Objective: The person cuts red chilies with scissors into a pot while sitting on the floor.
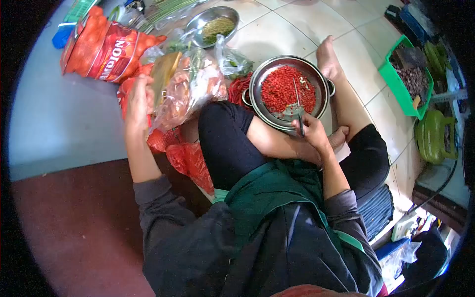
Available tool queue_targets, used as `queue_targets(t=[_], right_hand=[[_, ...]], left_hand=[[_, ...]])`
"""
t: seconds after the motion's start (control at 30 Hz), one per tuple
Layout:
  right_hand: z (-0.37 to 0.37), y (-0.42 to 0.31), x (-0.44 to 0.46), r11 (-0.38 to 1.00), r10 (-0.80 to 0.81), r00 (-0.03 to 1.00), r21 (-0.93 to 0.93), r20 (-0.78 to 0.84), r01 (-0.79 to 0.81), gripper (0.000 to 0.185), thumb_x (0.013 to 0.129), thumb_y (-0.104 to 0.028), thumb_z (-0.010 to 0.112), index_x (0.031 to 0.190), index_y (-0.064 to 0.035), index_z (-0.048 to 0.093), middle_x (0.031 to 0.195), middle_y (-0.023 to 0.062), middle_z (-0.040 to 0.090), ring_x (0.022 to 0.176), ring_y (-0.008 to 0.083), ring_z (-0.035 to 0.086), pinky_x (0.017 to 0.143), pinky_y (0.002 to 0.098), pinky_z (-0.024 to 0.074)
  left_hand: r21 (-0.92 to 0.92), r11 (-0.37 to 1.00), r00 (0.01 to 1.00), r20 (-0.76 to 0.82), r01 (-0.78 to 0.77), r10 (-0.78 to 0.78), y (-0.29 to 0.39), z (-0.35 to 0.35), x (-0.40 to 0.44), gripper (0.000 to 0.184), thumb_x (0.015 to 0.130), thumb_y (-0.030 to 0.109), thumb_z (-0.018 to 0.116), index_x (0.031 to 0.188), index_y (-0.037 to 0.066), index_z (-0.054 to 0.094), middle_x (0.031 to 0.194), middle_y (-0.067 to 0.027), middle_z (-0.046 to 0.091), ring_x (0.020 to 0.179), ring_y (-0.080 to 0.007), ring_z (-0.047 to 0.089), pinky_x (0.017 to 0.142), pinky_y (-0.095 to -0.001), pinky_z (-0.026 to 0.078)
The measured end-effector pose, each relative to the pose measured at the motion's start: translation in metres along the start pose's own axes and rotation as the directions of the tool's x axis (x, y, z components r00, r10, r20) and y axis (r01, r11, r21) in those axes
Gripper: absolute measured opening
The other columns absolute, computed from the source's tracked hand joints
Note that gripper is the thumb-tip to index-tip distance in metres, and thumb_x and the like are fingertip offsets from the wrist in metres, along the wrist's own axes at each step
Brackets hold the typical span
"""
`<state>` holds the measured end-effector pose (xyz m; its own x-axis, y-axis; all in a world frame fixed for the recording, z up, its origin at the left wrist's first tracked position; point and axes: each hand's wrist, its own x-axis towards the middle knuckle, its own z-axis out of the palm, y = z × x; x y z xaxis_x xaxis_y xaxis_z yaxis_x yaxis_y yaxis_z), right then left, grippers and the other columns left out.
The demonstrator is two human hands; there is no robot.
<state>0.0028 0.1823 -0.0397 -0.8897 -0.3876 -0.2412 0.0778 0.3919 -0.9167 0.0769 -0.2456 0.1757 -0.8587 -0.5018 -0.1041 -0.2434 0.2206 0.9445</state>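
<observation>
Dark long-sleeved top (198,242): nearest the lens, at 6 o'clock, with dark green cloth (262,198) worn about the waist. Two-handled metal pan (263,115): set at 1 o'clock, beside a bare foot (329,62); its base is largely covered by small red pieces (279,89). Right hand (312,132): placed at the pan's 5 o'clock edge, closed round a slim dark-handled cutting tool (301,120); the blade is pointed toward 12 o'clock, over the red pieces; whether scissors or a knife is held cannot be told. Left hand (140,101): raised at 10 o'clock, beside the bags; whether anything is gripped cannot be told. Clear plastic bag (190,91): laid at 11 o'clock, between left hand and pan; pinkish contents are shown through the film. Red printed bag (116,54): laid at 10 o'clock, beyond the left hand, filled with orange-red round items. Round metal bowl (199,21): set near 12 o'clock, partly filled with greenish pieces. Green plastic tray (393,81): set at 2 o'clock, filled with small dark items. Green gas cylinder (433,138): stood at 3 o'clock, near the tray
</observation>
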Motion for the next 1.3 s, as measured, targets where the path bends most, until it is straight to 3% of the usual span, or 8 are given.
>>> queue_targets(t=[0.03,0.07,0.13,0.23,0.4,0.53,0.67,1.3], right_hand=[[-0.002,-0.003,0.001,0.998,0.029,0.999,0.052,0.04,-0.031,0.042,0.08,-0.038,0.071,0.072,0.0008,0.057,0.059,0.0059,0.052,0.057,0.0118,0.046,0.054,0.0308,0.041],[-0.003,-0.007,0.0,0.992,0.056,0.995,0.106,0.085,-0.065,0.042,0.081,-0.038,0.07,0.072,0.0004,0.057,0.059,0.0052,0.053,0.057,0.0116,0.048,0.053,0.0302,0.0411],[-0.009,-0.029,-0.008,0.969,0.12,0.978,0.193,0.168,-0.152,0.041,0.083,-0.039,0.068,0.072,-0.0017,0.057,0.06,0.0024,0.054,0.054,0.0107,0.051,0.05,0.0268,0.0405],[-0.009,-0.021,-0.008,0.949,0.058,0.973,0.289,0.221,-0.122,0.041,0.084,-0.04,0.067,0.073,-0.0021,0.056,0.06,0.0015,0.053,0.052,0.0098,0.05,0.048,0.0255,0.04],[-0.012,-0.016,-0.008,0.914,0.042,0.948,0.372,0.315,-0.164,0.038,0.083,-0.039,0.067,0.075,-0.0026,0.058,0.064,0.0026,0.055,0.06,0.0112,0.053,0.055,0.0266,0.0419],[-0.02,-0.023,-0.006,0.995,0.09,0.954,-0.067,0.287,-0.074,0.055,0.074,-0.053,0.069,0.079,0.0011,0.061,0.068,0.0107,0.06,0.065,0.0202,0.057,0.061,0.0358,0.0437],[-0.016,-0.024,-0.004,0.986,0.123,0.962,-0.136,0.242,-0.092,0.062,0.072,-0.058,0.068,0.081,0.0032,0.061,0.071,0.0181,0.061,0.071,0.0266,0.06,0.066,0.0386,0.0451],[-0.011,-0.031,-0.003,0.974,0.138,0.99,-0.184,0.017,-0.132,0.06,0.071,-0.055,0.071,0.082,0.0026,0.062,0.076,0.0239,0.062,0.08,0.038,0.063,0.072,0.0439,0.0471]], left_hand=[[-0.267,0.951,0.978,0.18,0.155,-0.109,0.005,0.015,-0.003,0.035,0.093,0.041,0.047,0.099,0.007,0.055,0.062,0.0031,0.048,0.043,-0.006,0.039,0.04,-0.0207,0.032],[-0.291,0.951,0.971,0.235,0.1,-0.03,-0.004,0.044,-0.005,0.034,0.095,0.041,0.04,0.098,0.01,0.053,0.057,0.0074,0.037,0.042,-0.0025,0.03,0.036,-0.0179,0.019],[-0.364,0.897,0.937,0.323,0.25,-0.131,-0.012,0.098,-0.009,0.023,0.096,0.029,0.04,0.096,0.009,0.052,0.058,0.0063,0.039,0.043,-0.0033,0.03,0.038,-0.0184,0.024],[-0.393,0.862,0.828,0.559,0.32,-0.053,-0.045,0.164,-0.007,0.012,0.094,0.02,0.047,0.091,0.009,0.052,0.06,0.0034,0.042,0.043,-0.0051,0.035,0.038,-0.0188,0.026],[-0.116,0.983,0.892,0.445,0.139,-0.074,-0.067,0.237,-0.012,0.012,0.086,0.016,0.063,0.084,0.005,0.059,0.069,0.0043,0.053,0.056,-0.0026,0.045,0.05,-0.0187,0.036],[-0.02,1.0,0.933,0.361,0.004,0.004,-0.078,0.257,-0.012,0.012,0.083,0.012,0.066,0.085,0.002,0.06,0.072,0.0025,0.054,0.065,-0.0041,0.046,0.059,-0.0205,0.039],[0.08,0.987,0.928,0.358,-0.139,0.102,-0.094,0.262,-0.013,0.012,0.081,0.011,0.066,0.084,0.001,0.062,0.072,-0.0005,0.058,0.066,-0.0066,0.05,0.061,-0.023,0.042],[0.258,0.938,0.949,0.271,-0.232,0.16,-0.081,0.271,-0.034,0.015,0.078,0.012,0.067,0.082,-0.001,0.06,0.069,-0.0104,0.062,0.064,-0.0147,0.059,0.062,-0.0294,0.047]])
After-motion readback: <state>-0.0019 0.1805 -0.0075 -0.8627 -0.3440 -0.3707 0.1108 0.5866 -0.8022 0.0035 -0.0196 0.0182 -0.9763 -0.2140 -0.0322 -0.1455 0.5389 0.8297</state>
